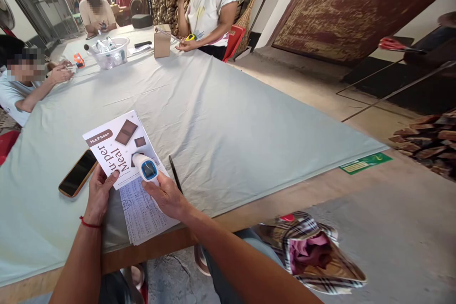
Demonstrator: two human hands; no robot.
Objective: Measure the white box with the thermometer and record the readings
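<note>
My left hand (100,192) grips the lower left edge of a flat white printed card (117,145), its thumb on the front. Brown chocolate-like pieces and the word "NutriMotion" are printed on it. In my right hand (169,195) is a white infrared thermometer (147,167) with a blue-ringed display, held over the card's right side. Beneath both, a sheet of handwritten paper (146,216) lies at the table edge. A dark phone in an orange case (77,174) rests left of my left hand. Just right of the card lies a black pen (175,174).
A pale cloth covers the long table (242,123). Farther back stand a clear plastic basket (112,57) and a cardboard box (162,42). Several other people sit around the table. A plaid bag (331,275) lies on the floor to my right.
</note>
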